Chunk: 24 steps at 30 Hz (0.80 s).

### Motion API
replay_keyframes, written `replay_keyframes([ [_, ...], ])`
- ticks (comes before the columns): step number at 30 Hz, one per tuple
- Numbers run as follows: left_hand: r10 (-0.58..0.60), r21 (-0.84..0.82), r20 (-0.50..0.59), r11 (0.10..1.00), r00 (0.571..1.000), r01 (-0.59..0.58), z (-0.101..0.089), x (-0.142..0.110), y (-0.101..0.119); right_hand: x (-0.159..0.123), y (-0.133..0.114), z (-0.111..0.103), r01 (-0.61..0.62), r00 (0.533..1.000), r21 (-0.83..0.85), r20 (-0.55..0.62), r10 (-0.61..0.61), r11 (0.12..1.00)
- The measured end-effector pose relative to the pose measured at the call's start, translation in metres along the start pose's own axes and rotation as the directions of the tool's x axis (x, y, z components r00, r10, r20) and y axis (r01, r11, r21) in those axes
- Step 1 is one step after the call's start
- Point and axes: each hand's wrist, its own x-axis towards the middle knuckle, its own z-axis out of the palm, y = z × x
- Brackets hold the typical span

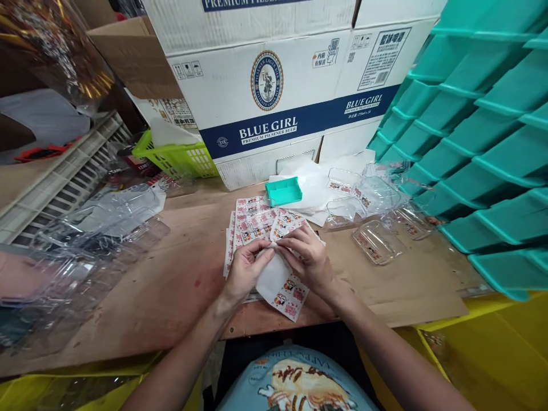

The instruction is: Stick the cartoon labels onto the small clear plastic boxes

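White paper, printed with small cartoon figures and pink marks, is what the hands are busy with in the head view: a sticker sheet [291, 297] slants toward the person's lap, just above the near edge of the wooden table [188, 285]. The left hand [246, 268] grips the sheet's upper part between thumb and fingers, while the right hand [310, 260] meets it fingertip to fingertip, pinched on a white bit [273, 245]; whether that is the sheet's own corner or a separate piece, I cannot tell. To do this fine fingerwork well, the left grip should probably stay firm and close to the edge, so the thin sheet does not buckle, and the right should pull low and slowly, with little of the fingertips on any sticky face. The blank part of the sheet seems the safer place to hold; pressing on the printed part could crease it. Right behind the hands lies a pile of printed sheets [252, 211], with a small teal tray [283, 191] at its far end, so loose elbow room matters. Clear plastic cases [379, 242] near the right hand, some bearing similar prints, are best kept from being knocked.
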Motion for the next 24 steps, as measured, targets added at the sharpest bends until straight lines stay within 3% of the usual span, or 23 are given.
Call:
replay_keyframes([
  [4, 0.035, 0.057, 0.023, 0.998, 0.999, -0.036, -0.001, -0.001, -0.003, 0.0, 0.004, 0.006, -0.186, 0.98, 0.108, -0.047, 0.192, 0.976],
  [7, -0.01, 0.03, 0.025, 1.0, 1.0, 0.009, -0.002, -0.003, -0.004, 0.002, 0.009, 0.004, -0.293, 0.946, 0.17, -0.093, 0.311, 0.941],
  [10, -0.044, -0.028, -0.008, 0.999, 0.999, 0.044, -0.001, -0.004, -0.004, 0.004, 0.004, 0.001, -0.252, 0.962, 0.152, -0.066, 0.265, 0.956],
  [13, -0.006, -0.02, 0.021, 1.0, 1.0, 0.006, 0.001, -0.004, -0.004, 0.004, -0.004, 0.004, -0.239, 0.967, 0.2, -0.044, 0.252, 0.95],
  [19, -0.051, 0.058, -0.009, 0.997, 0.999, 0.051, -0.008, 0.001, -0.007, 0.005, 0.01, 0.001, -0.421, 0.841, 0.432, -0.144, 0.521, 0.798],
  [20, -0.013, 0.141, -0.04, 0.99, 0.999, 0.019, -0.012, 0.002, -0.007, 0.006, 0.014, -0.004, -0.426, 0.823, 0.448, -0.171, 0.542, 0.786],
  [22, 0.186, 0.394, -0.118, 0.911, 0.975, -0.126, -0.017, 0.002, -0.003, 0.01, 0.018, -0.015, -0.417, 0.784, 0.467, -0.249, 0.568, 0.78],
  [24, 0.422, 0.607, -0.128, 0.749, 0.897, -0.266, -0.015, -0.002, 0.006, 0.013, 0.016, -0.022, -0.388, 0.767, 0.454, -0.324, 0.554, 0.802],
])
